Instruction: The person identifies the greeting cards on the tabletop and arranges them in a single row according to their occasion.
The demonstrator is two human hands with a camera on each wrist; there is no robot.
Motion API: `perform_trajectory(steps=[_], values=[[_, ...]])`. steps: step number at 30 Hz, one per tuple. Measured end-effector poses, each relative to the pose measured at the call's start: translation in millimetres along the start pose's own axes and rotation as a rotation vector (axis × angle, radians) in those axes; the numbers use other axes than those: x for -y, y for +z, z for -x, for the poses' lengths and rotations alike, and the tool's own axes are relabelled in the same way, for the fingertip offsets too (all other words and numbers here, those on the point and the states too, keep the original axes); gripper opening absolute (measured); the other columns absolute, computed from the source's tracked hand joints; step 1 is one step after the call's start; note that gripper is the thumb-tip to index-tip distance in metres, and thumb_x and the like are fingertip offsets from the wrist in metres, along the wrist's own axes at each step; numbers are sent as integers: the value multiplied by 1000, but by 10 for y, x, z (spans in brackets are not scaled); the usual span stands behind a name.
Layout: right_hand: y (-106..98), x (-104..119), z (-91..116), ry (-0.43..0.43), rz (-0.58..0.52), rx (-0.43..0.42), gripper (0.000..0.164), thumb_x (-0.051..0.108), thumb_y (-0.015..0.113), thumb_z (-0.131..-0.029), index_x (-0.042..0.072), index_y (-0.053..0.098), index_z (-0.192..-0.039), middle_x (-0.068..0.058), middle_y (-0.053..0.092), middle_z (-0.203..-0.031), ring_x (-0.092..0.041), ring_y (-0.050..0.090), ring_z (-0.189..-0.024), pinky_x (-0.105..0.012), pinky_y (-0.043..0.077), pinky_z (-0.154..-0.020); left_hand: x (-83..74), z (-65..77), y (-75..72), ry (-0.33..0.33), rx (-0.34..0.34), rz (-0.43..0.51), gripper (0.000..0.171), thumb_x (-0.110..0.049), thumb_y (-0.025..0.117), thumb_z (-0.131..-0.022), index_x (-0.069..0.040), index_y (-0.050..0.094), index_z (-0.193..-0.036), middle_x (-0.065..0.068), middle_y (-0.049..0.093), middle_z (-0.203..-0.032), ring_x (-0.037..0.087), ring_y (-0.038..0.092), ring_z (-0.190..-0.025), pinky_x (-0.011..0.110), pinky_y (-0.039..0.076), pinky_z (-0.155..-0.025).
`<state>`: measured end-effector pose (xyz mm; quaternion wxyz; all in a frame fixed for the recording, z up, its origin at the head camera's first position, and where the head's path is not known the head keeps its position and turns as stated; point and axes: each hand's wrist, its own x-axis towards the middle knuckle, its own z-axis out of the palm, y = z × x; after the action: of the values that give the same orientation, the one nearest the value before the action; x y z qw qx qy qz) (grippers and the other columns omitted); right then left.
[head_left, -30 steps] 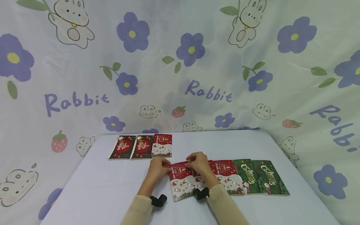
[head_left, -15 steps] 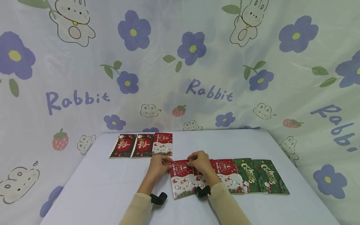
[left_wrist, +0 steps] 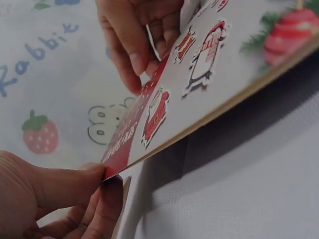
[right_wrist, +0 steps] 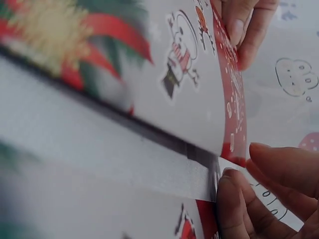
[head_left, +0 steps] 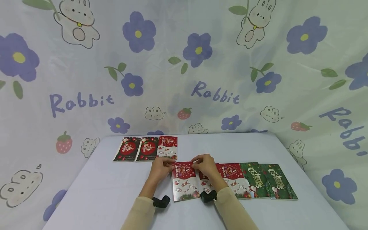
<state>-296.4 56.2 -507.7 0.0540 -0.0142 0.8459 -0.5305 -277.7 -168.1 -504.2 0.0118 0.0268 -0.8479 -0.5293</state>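
Note:
In the head view a red and white Christmas card (head_left: 185, 182) lies in front of the person, its printed front up. The left hand (head_left: 159, 169) holds its far left corner. In the left wrist view the thumb (left_wrist: 70, 186) lies over that corner with fingers beneath, and the card's edge is raised above the white cloth. The right hand (head_left: 206, 165) is at the far right corner. Its thumb (right_wrist: 286, 162) and fingertips (right_wrist: 232, 194) stand on either side of that corner. Under the right wrist, a second red card (head_left: 204, 184) is partly hidden.
Right of the hands lie another red card (head_left: 233, 180) and two green cards, the nearer (head_left: 254, 179) and the outer (head_left: 277, 181). Back left lie two dark cards (head_left: 126, 149) (head_left: 147, 149) and a red card (head_left: 167, 147). White cloth covers the table (head_left: 95, 195); a printed curtain (head_left: 166, 70) hangs behind.
The held card has turned slightly, from tilted to squarer with the person, and moved a little away. Both hands keep to its far corners. The head view has shifted slightly.

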Motion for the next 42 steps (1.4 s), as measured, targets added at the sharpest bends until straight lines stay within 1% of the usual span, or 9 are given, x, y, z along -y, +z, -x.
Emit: perform_trajectory(steps=[5, 11, 15, 19, 23, 28, 31, 38, 42], values=[[-1, -5, -5, -7, -53, 19, 21, 2, 81, -90, 7, 79, -111, -5, 70, -90, -17, 71, -77, -35, 59, -73, 21, -7, -7, 2, -8, 19, 17, 7, 78, -89, 0, 81, -103, 9, 69, -87, 19, 61, -79, 25, 51, -62], [-4, -18, -38, -32, -127, 50, 22, 1, 81, -89, 8, 80, -110, -6, 68, -91, -18, 65, -81, -31, 57, -72, 2, -21, -24, -13, -11, 36, 19, 8, 77, -89, 0, 81, -105, 9, 70, -89, 18, 62, -81, 25, 52, -64], [-22, -17, -52, -38, -205, 63, 22, -1, 81, -88, 5, 80, -109, -7, 68, -91, -18, 64, -82, -29, 56, -71, -13, -28, -38, -10, -14, 41, 20, 9, 77, -89, 1, 80, -107, 10, 71, -89, 18, 63, -80, 25, 51, -63], [-59, 3, -55, -39, -252, 64, 22, 0, 80, -89, 4, 80, -111, -7, 70, -93, -18, 64, -84, -30, 54, -71, -29, -33, -43, 3, -18, 55, 21, 8, 77, -89, 0, 81, -108, 10, 72, -94, 18, 63, -82, 26, 50, -65], [-106, 30, -65, -31, -294, 50, 23, 1, 79, -92, 3, 79, -114, -8, 70, -97, -18, 66, -86, -32, 56, -72, -53, -46, -34, 44, -9, 90, 26, 8, 76, -90, -1, 80, -113, 11, 71, -102, 20, 65, -88, 25, 53, -69], [-180, 38, -92, -21, -374, 10, 24, -1, 77, -93, 0, 77, -117, -10, 70, -100, -17, 68, -86, -33, 59, -79, -85, -48, -21, 79, 25, 215, 41, 11, 76, -89, 2, 72, -129, 18, 70, -108, 22, 69, -91, 24, 56, -73], [-232, 15, -96, -4, -426, -15, 26, -2, 74, -94, -1, 76, -119, -11, 69, -102, -17, 69, -86, -32, 60, -83, -89, -40, -17, 87, 54, 269, 48, 11, 76, -89, 1, 68, -135, 21, 70, -111, 22, 70, -90, 24, 57, -74], [-351, -46, -98, 44, -469, -81, 27, 1, 74, -96, 2, 76, -122, -10, 67, -106, -19, 70, -90, -30, 58, -83, -93, -18, -1, 112, 166, 322, 54, 9, 75, -90, -1, 62, -141, 25, 69, -118, 22, 71, -92, 30, 60, -76], [-398, -48, -93, 66, -481, -105, 28, 2, 73, -96, 2, 75, -124, -10, 65, -110, -21, 68, -97, -36, 56, -90, -108, 8, 21, 91, 231, 334, 51, 8, 76, -91, -3, 64, -139, 20, 70, -116, 23, 72, -93, 34, 61, -79]])
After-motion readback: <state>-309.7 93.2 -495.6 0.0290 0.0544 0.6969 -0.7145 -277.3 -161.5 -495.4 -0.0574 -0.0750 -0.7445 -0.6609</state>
